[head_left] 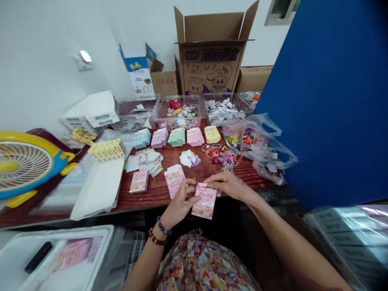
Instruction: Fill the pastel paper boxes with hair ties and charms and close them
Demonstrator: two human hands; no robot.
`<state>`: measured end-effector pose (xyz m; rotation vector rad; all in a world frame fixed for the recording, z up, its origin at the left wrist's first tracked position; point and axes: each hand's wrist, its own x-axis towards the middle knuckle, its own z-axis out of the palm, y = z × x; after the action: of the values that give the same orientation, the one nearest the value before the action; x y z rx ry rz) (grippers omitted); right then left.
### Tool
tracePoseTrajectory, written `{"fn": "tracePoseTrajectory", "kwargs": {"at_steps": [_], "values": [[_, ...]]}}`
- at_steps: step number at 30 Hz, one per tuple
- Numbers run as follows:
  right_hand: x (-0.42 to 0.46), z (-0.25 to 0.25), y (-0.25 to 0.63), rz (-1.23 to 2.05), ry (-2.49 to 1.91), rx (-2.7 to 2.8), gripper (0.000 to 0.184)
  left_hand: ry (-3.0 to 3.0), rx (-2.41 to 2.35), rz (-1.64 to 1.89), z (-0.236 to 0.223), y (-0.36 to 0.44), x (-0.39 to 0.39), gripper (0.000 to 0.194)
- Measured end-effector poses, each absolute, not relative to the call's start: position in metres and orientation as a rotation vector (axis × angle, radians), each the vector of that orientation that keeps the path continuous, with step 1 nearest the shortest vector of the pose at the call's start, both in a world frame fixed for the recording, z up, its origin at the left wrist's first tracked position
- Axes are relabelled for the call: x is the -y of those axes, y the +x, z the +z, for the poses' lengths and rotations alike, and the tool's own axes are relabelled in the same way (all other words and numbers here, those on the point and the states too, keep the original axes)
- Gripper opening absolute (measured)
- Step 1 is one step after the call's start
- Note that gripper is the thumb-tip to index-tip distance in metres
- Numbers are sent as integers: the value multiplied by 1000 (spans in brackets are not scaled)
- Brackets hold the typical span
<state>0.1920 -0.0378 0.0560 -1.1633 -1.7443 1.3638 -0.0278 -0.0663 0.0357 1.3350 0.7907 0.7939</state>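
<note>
Pink packet: a pink cardboard packet [204, 201] with cartoon print, held upright at the near edge of the wooden surface [157, 192], between both hands.
Left hand: the left hand [178, 205] sits just left of the pink cardboard packet, with beaded bracelets [160, 231] on its wrist.
Right hand: the right hand [230, 186] lies just right of the pink cardboard packet, reaching across its top edge.
Fingers: the left fingers [189, 189] and right fingers [212, 182] are nearly closed, pinching the top of the pink cardboard packet from either side.
Loose packets: two more pink packets [175, 180] lie beyond and left of the pink cardboard packet, one touching the left hand.
Pastel stacks: blue, lilac, green, pink and yellow card stacks [176, 136] stand in a row beyond the pink cardboard packet.
Bands: a tangle of coloured rubber bands [220, 155] lies beyond and right of the pink cardboard packet.
Tubs: plastic tubs [177, 113] of small printed pieces sit far beyond the pink cardboard packet.
Carton: an open printed cardboard carton [210, 64] stands behind those tubs.
Fan: a yellow and blue fan [22, 165] stands well left of the pink cardboard packet.
</note>
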Motion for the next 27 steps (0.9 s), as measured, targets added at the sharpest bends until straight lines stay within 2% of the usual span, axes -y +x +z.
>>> {"fn": "tracePoseTrajectory", "kwargs": {"at_steps": [7, 15, 21, 27], "values": [[39, 49, 194, 1146, -1154, 1875, 22, 1352, -923, 747, 36, -27, 65, 38], [56, 32, 178, 754, -1036, 1965, 34, 1324, -1041, 763, 31, -25, 58, 56], [65, 19, 178, 978, -1173, 1603, 25, 1331, -1069, 738, 29, -25, 58, 58], [65, 13, 187, 1137, -1135, 1496, 25, 1369, -1045, 711, 34, -19, 59, 57]]}}
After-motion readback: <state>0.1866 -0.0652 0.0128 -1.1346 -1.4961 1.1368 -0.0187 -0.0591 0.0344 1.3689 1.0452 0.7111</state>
